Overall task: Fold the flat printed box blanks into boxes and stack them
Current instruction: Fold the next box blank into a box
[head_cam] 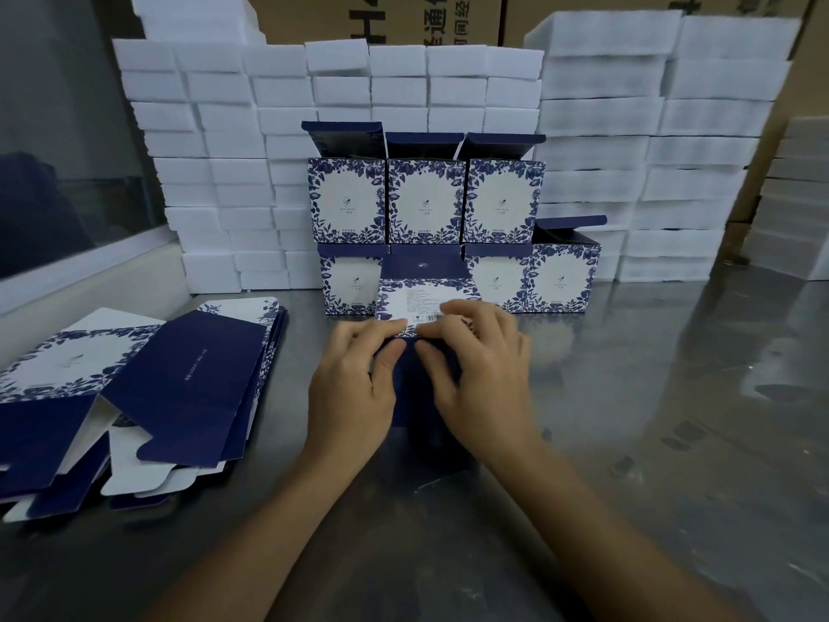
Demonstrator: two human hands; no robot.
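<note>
A navy and white floral box (424,303) stands on the metal table (628,442) in front of me, its dark lid flap raised at the far side. My left hand (354,388) grips its near left edge, fingers on top and thumb on the navy front face. My right hand (480,365) grips the near right edge the same way. Behind it stand the folded boxes (426,202), three on top of a lower row, lids open. A pile of flat printed blanks (148,388) lies at the left.
Stacks of white foam blocks (448,83) form a wall behind the folded boxes and to both sides. Brown cartons (381,15) rise behind them. A glass partition (67,127) with a white sill borders the table's left.
</note>
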